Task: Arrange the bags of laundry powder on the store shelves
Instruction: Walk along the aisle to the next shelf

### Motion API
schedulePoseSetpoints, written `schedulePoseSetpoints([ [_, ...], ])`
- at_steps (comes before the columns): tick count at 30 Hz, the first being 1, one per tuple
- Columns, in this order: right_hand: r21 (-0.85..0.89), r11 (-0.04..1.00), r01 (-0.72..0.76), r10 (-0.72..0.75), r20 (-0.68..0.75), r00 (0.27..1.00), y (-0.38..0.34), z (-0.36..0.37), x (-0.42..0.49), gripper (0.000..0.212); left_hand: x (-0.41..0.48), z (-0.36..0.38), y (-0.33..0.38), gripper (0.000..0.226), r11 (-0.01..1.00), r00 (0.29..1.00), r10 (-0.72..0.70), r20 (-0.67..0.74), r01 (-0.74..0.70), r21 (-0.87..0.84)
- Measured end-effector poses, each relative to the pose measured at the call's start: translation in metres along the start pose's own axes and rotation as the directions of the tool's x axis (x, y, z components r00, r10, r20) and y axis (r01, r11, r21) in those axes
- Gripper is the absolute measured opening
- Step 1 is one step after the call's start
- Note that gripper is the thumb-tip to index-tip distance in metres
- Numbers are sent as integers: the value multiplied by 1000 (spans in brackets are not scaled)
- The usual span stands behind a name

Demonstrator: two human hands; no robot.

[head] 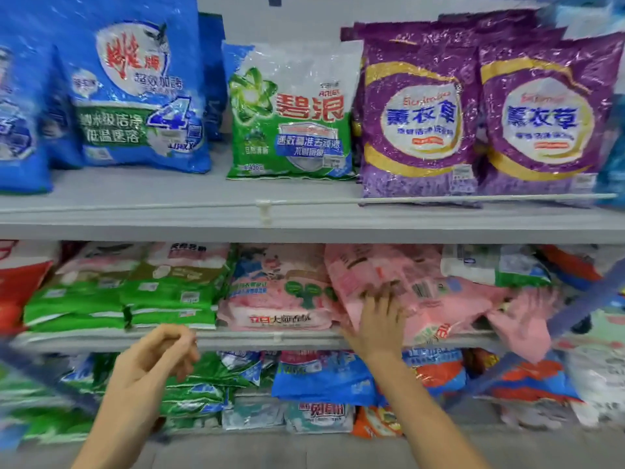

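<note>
**Hand and Bag Positions at the Middle Shelf**

Right hand (pixel 378 319): the fingers are straight and spread, and the palm lies flat on the pink bag (pixel 449 299). The fingers press on the bag's surface and do not curl round it.

Left hand (pixel 159 353): it is held in the air just in front of the front edge of the middle shelf (pixel 236 338). The fingers are loosely curled, holding nothing and touching nothing.

Pink bag: it lies on the middle shelf, right of centre, and is tilted. The side printed with a barcode faces up. Its near right corner hangs past the front edge of the shelf.

Middle shelf, going left:
- A pink pile (pixel 280 299) of flat bags lies just beside the pink bag, on its left.
- Green bags (pixel 135 299) lie flat in two piles, left of the pink pile.

Top shelf (pixel 169 211), bags standing upright:
- A large blue bag (pixel 135 96) stands at the left.
- A green-and-white bag (pixel 291 113) stands in the centre.
- Two purple bags (pixel 416 123) stand side by side at the right, touching each other.

Bottom shelf: a crumpled blue packet (pixel 321 374) lies beneath the right forearm, with green packets (pixel 203 387) to its left. The print there is too blurred to read.
</note>
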State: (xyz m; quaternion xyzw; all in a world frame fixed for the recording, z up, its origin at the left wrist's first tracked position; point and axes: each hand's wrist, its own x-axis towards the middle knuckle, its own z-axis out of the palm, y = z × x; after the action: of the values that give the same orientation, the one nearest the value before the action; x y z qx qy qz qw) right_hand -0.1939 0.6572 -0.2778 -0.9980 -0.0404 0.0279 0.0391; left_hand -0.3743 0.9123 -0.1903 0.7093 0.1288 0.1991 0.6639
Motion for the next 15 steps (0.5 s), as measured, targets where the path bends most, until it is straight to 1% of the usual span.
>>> schedulePoseSetpoints([
  [2, -64, 998, 10, -13, -58, 998, 0, 10, 2, 86, -5, -5, 4, 12, 1000, 999, -4, -41, 4, 16],
  [4, -47, 999, 21, -25, -94, 995, 0, 12, 5, 73, -9, -12, 7, 12, 999, 998, -8, -69, 11, 37],
  [7, -78, 996, 53, -64, -141, 988, 5, -4, 12, 36, -11, -22, 7, 18, 999, 996, -13, -90, 18, 48],
  [8, -84, 994, 63, -75, -148, 986, 6, -12, 13, 26, -11, -25, 6, 19, 999, 996, -14, -93, 19, 49],
  [9, -81, 994, 72, -83, -146, 986, 7, -19, 14, 20, -12, -28, 6, 21, 998, 995, -20, -99, 25, 50],
  [12, -61, 995, 73, -81, -154, 985, 10, -39, 20, 16, -14, -42, 2, 16, 997, 993, -65, -98, 68, 31],
  [15, 33, 997, 65, -57, -204, 977, 9, -60, 22, 20, -14, -54, -5, 15, 994, 992, -108, -62, 108, 5],
])
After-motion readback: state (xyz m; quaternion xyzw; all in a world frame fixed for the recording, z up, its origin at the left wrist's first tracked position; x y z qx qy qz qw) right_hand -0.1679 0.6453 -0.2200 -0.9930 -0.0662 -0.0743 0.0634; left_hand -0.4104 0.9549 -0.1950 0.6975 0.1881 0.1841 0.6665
